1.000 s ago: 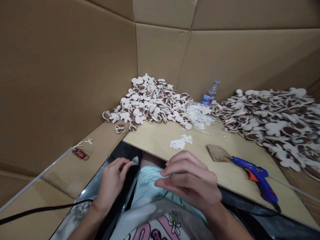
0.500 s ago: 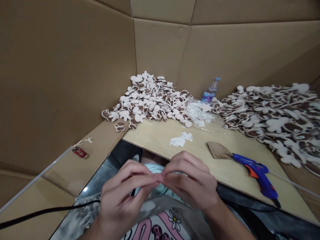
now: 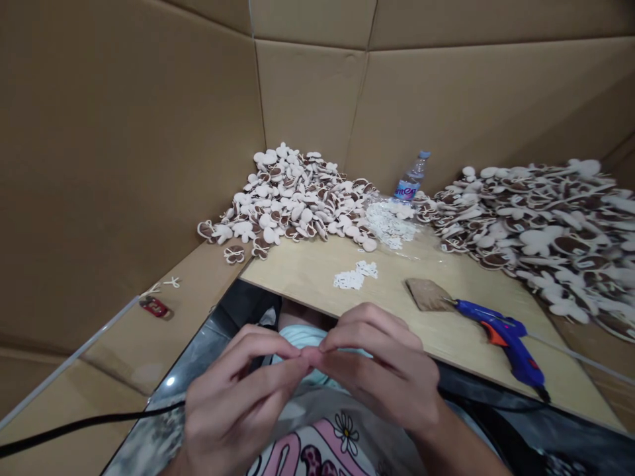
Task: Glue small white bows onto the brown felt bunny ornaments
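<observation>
Right at the lower middle of the frame, the left hand (image 3: 233, 403) and the right hand (image 3: 381, 370) meet at their fingertips, fingers bent, above a grey printed top (image 3: 322, 439). Both look curled toward a pinch, but I cannot tell whether either one is closed on something small; the tips would hide it.

Just beyond, at the centre of the frame, a little cluster of white cut-out pieces (image 3: 349, 279) lies on the pale worktop (image 3: 297, 268), up and slightly right of where the fingertips meet. Its longer axis slants from lower left to upper right, and the right hand is the nearer one. The pieces look thin, flat and matt, with lacy edges, overlapping one another; their exact shapes are too small to read.

At the right of the frame lies a blue glue gun (image 3: 513, 340) with an orange trigger, its nozzle pointing left onto a brown pad (image 3: 427, 295); again the right hand is nearer.

Farther up, more white pieces fill a clear bag (image 3: 391, 225) beside a bottle (image 3: 409, 185), between a left heap of white-and-brown shapes (image 3: 297, 205) and a right heap (image 3: 540, 231). Cardboard walls (image 3: 317, 92) close off the top.
</observation>
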### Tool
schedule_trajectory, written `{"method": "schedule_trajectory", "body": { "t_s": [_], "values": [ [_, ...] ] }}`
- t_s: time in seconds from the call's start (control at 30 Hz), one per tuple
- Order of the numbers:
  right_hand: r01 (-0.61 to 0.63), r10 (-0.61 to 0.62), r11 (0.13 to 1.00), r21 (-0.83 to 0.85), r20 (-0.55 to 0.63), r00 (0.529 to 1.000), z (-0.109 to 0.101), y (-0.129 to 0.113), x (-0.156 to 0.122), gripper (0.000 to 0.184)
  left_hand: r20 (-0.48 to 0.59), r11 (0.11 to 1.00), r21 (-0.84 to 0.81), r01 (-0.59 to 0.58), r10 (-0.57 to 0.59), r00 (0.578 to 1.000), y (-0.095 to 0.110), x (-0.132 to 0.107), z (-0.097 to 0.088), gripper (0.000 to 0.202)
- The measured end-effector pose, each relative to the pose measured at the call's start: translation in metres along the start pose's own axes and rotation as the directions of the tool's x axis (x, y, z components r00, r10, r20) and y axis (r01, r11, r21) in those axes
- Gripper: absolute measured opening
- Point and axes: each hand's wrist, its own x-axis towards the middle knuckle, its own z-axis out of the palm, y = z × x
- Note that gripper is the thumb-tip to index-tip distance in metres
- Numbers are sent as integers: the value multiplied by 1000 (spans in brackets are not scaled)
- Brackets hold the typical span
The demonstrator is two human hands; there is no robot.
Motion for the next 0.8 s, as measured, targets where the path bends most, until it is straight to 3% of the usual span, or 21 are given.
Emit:
{"method": "schedule_trajectory", "body": {
  "t_s": [0.47, 0.63, 0.8],
  "values": [
    [23, -23, 1000, -17, -1, 1000, 1, 0, -2, 10, 36, 997, -73, -4, 7, 999, 2, -2, -5, 25],
    [53, -53, 999, 5, 12, 999, 1, 3, 0, 9, -40, 994, -91, 67, -71, 997, 3, 5, -4, 23],
    [88, -89, 996, -12, -5, 996, 0, 6, 4, 12, -13, 984, -119, 130, -133, 991, -4, 3, -6, 24]
  ]
}}
